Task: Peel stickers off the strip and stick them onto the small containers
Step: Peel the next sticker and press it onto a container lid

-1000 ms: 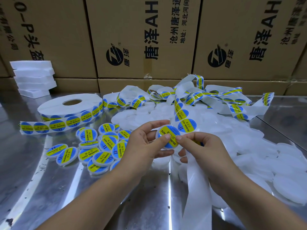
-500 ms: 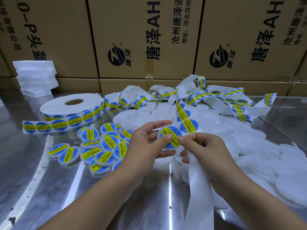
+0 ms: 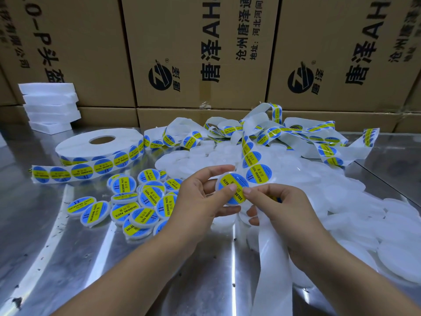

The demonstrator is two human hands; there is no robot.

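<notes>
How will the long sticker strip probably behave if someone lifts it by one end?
Probably floppy: the sticker strip lies in loops and twists across the table. Likely very light, since its bare end droops limp below the right hand. It may tangle in its own loops.

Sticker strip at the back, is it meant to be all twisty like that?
Yes, it is messy: the white paper strip of round blue-and-yellow stickers lies in loose, twisted loops in front of the brown cardboard boxes, unlike the neatly wound white roll. Nothing looks torn.
</notes>
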